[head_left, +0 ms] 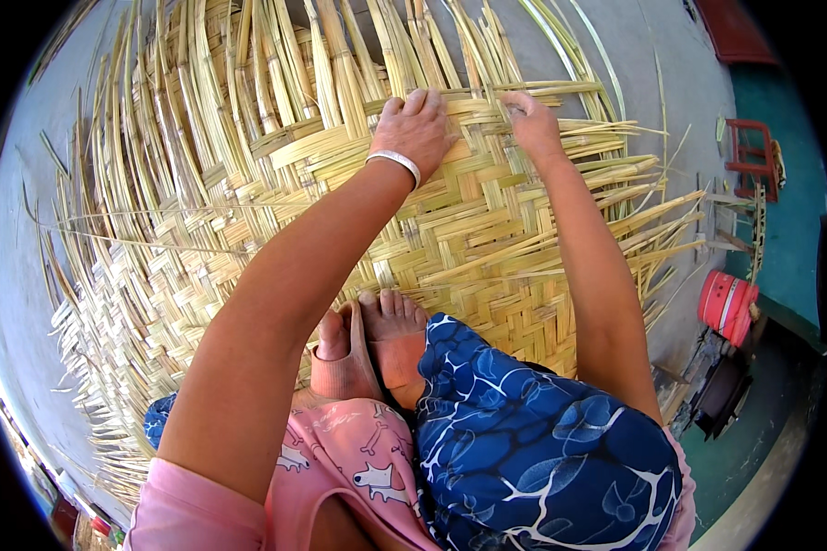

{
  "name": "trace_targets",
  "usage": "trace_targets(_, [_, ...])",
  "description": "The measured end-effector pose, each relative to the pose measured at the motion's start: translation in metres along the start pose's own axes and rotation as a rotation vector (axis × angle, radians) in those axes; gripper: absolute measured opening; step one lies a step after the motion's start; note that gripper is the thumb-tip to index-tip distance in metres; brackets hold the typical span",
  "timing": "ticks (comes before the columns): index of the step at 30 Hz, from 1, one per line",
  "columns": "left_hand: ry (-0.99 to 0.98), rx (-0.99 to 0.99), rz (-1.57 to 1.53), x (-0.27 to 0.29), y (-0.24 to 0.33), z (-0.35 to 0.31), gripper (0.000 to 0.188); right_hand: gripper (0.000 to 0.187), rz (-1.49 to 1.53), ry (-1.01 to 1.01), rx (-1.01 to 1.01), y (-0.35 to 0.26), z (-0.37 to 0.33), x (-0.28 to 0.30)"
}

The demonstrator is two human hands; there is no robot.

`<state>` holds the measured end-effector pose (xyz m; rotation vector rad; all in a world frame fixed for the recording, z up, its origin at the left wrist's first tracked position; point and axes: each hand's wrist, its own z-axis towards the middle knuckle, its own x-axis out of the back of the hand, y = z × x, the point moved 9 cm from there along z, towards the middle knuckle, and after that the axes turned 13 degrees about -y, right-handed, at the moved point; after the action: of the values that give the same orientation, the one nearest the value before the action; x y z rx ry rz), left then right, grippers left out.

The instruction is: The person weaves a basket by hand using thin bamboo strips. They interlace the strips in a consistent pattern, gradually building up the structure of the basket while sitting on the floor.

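Note:
A partly woven mat [492, 234] of split cane strips spreads over the ground, its yellow-green strips crossing in a tight pattern under my bare feet. My left hand [413, 133], with a silver bangle at the wrist, lies on the mat's far working edge, pressing down with thumb apart from the fingers. Just to its right, my right hand [531, 127] has its fingers curled and closed around a cane strip [560, 89] running crosswise. Beyond both hands, long unwoven strips [331, 64] fan away. The fingertips of my right hand are partly hidden.
Loose strip ends [652, 197] stick out along the mat's right side. Farther right are a red container [728, 308] with a pale band and a small reddish-brown stool or frame [752, 158]. Grey concrete floor [28, 184] borders the mat at left.

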<state>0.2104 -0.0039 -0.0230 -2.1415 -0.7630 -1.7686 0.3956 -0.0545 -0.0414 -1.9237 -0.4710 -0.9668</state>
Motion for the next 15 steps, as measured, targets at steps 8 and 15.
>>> trace_targets(8, [0.092,-0.051,-0.004,-0.005,0.003,-0.021,0.057,0.029,-0.328,0.167,0.241,-0.045,-0.031,-0.02])
trace_targets(15, [0.118,-0.111,-0.351,0.012,-0.042,-0.137,0.045,0.041,-0.535,0.256,0.195,-0.065,-0.045,-0.012])
